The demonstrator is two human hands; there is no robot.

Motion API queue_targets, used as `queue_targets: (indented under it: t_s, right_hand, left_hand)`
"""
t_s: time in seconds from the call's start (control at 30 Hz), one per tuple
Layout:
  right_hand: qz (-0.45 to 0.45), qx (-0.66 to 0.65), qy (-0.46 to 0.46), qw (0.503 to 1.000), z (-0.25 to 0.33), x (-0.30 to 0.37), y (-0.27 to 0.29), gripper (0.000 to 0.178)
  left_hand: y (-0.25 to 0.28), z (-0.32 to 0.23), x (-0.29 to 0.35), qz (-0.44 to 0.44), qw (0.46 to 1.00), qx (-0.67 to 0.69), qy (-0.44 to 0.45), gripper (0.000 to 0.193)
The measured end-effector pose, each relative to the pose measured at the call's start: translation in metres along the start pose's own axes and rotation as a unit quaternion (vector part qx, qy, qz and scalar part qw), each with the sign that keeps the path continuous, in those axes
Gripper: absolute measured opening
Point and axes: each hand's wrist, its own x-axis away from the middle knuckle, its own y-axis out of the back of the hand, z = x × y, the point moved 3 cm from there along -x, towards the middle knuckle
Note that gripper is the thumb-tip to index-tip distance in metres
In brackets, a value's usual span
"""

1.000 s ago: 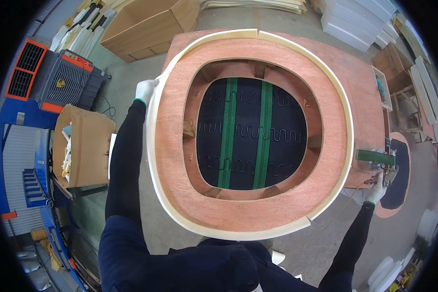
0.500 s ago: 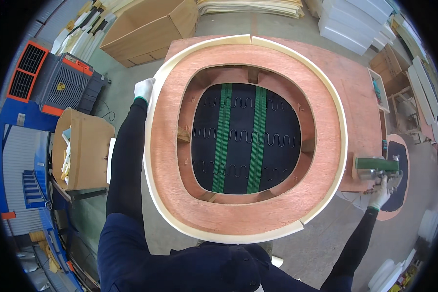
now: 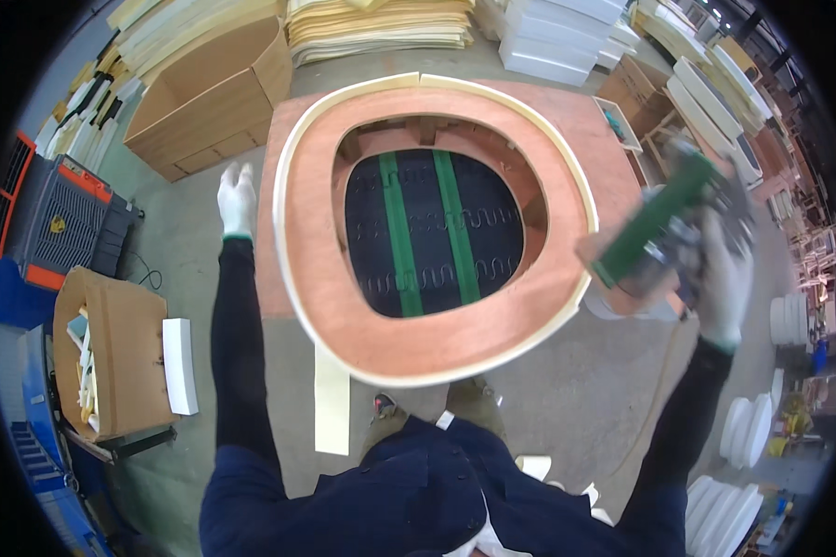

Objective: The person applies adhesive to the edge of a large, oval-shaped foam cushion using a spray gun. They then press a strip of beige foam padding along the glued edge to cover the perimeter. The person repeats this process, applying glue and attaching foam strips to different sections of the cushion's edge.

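A rounded wooden seat frame (image 3: 325, 288) lies in front of me on a table, pale foam strip (image 3: 281, 195) running round its outer edge. Through its middle opening show black fabric (image 3: 423, 232), two green webbing bands (image 3: 398, 232) and wavy metal springs. My left hand (image 3: 236, 200), white-gloved, is off the frame at its left, fingers stretched out and holding nothing. In my gloved right hand (image 3: 723, 283) is a metal tool (image 3: 655, 223) with a long green part, lifted by the frame's right edge. Motion blurs it, so its exact kind is unclear.
The plywood table (image 3: 585, 125) reaches beyond the frame. A large cardboard box (image 3: 204, 107) stands behind at the left, another box of offcuts (image 3: 125, 362) nearer. Foam sheets (image 3: 381, 28) and white blocks (image 3: 553, 42) are stacked at the back. A pale strip (image 3: 333, 404) hangs below the frame.
My left hand has let go of the frame's edge and moved left. My right hand has raised the tool from the table's right side toward the frame. The view has shifted.
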Motion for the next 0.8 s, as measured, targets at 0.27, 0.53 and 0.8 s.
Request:
queue_targets:
  t_s: [0.27, 0.53, 0.8]
  right_hand:
    - [0.177, 0.081, -0.031, 0.980, -0.005, -0.028, -0.209, 0.027]
    - [0.211, 0.067, 0.003, 0.975, -0.056, -0.069, -0.305, 0.034]
    - [0.184, 0.046, -0.046, 0.981, -0.075, -0.091, -0.297, 0.034]
  left_hand:
    - [0.211, 0.211, 0.298, -0.048, 0.977, -0.162, 0.130, 0.050]
    - [0.302, 0.295, 0.725, 0.426, 0.672, -0.593, 0.124, 0.012]
    - [0.256, 0.301, 0.740, 0.369, 0.812, -0.385, 0.239, 0.012]
